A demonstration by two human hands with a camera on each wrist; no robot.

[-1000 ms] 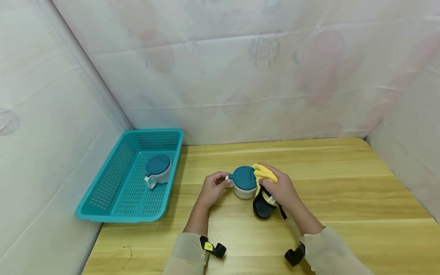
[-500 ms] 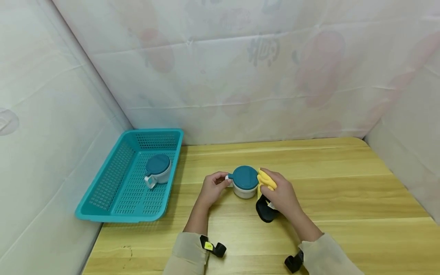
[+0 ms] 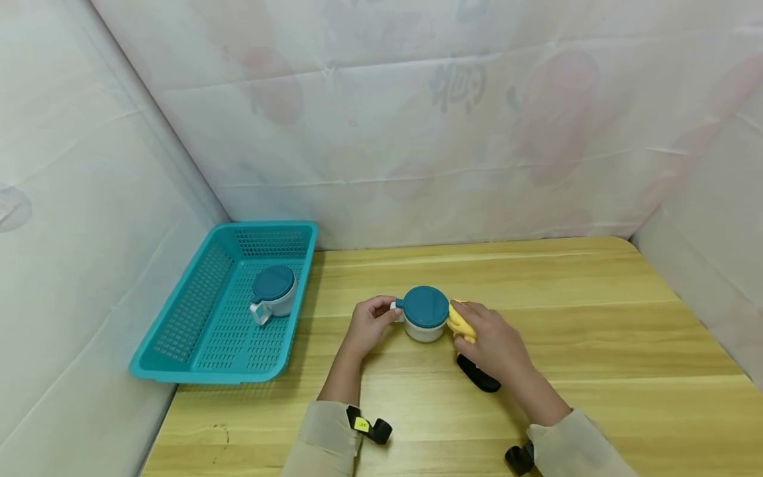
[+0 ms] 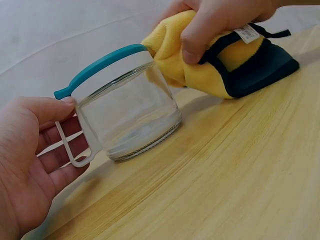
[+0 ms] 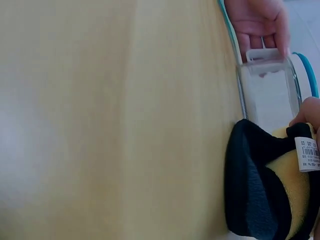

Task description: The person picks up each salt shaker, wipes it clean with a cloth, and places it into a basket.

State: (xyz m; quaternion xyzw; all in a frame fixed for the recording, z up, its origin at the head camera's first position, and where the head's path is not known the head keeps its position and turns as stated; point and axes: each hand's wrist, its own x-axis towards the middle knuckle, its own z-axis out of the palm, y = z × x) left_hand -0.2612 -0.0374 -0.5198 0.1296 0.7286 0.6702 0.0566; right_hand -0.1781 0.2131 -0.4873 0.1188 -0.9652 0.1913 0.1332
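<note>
A clear glass jar (image 4: 127, 112) with a teal lid (image 3: 426, 307) and a white side handle (image 4: 81, 162) stands upright on the wooden table. My left hand (image 3: 368, 326) pinches that handle, thumb on top near the lid's tab and fingers behind it. On the jar's other side, my right hand (image 3: 496, 341) grips a bunched yellow and black cleaning cloth (image 4: 172, 47). The yellow part presses against the jar's side, just under the lid rim. A black flap of the cloth (image 5: 260, 195) with a white label hangs below the right hand.
At the left stands a teal perforated plastic basket (image 3: 153, 361), holding a second lidded jar (image 3: 274, 291) with a white handle. Pale printed sheeting (image 3: 381, 146) rises behind the wooden table (image 3: 596, 318) and at both sides.
My right hand has shifted slightly right and toward me with the cloth, moving from the lid's edge down around the jar's right side. My left hand and the jar stay put.
</note>
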